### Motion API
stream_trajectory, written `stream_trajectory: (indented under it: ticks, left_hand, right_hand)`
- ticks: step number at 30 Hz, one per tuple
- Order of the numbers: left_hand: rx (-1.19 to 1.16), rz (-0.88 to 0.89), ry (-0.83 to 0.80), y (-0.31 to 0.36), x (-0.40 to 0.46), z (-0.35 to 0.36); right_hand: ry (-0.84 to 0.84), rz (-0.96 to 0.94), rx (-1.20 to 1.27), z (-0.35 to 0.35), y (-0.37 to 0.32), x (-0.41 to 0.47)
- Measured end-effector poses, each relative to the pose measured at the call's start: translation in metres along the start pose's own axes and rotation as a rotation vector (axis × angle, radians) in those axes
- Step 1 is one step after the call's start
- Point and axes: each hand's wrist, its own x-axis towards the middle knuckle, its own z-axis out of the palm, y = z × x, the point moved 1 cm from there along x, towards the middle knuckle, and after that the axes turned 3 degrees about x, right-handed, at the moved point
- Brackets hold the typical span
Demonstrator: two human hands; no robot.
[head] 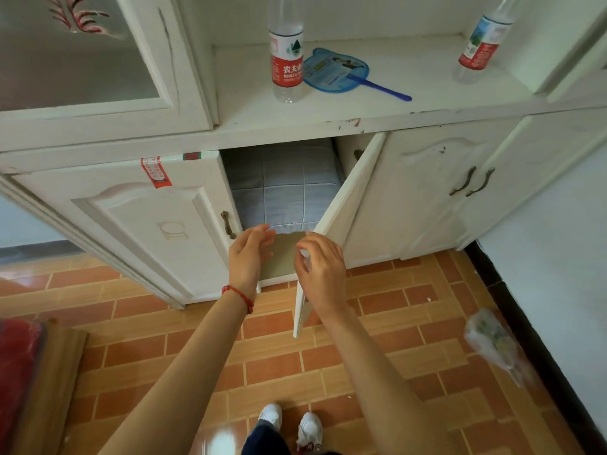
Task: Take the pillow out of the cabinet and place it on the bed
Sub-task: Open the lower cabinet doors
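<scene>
A grey-blue checked pillow [282,185] lies inside the lower compartment of a white cabinet [147,205], filling the opening. The compartment's right door [348,198] is swung outward toward me. My right hand [320,270] has its fingers curled on the free edge of that door near its lower part. My left hand [249,254] hovers just in front of the opening below the pillow, fingers apart and holding nothing. A red string is tied round its wrist. At the lower left is a wooden edge with red cloth [19,372], possibly the bed.
On the cabinet's counter stand two plastic water bottles [286,50] [479,44] and a blue hand fan [335,72]. A glass-fronted upper door [82,54] is at the left. A crumpled plastic bag [492,343] lies on the tiled floor by the right wall.
</scene>
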Motion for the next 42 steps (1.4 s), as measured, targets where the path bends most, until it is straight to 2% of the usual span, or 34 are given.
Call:
stream_trajectory:
  ticks: [11,19,23,33,42]
  left_hand:
    - [0.117,0.013,-0.208,-0.008,-0.002,0.035]
    - [0.162,-0.036,-0.372,-0.015,-0.011,0.061]
    - [0.182,-0.055,-0.422,-0.021,-0.016,0.075]
    - [0.221,-0.016,-0.445,-0.025,-0.033,0.114]
    - [0.177,-0.002,-0.247,-0.039,-0.067,0.144]
  right_hand:
    - [0.3,0.507,0.176,-0.038,0.014,-0.044]
    - [0.445,0.664,0.208,-0.071,0.028,-0.056]
    - [0.466,0.753,0.243,-0.084,0.038,-0.058]
    - [0.394,0.724,0.251,-0.109,0.064,-0.061]
    - [0.262,0.603,0.37,-0.144,0.091,-0.061]
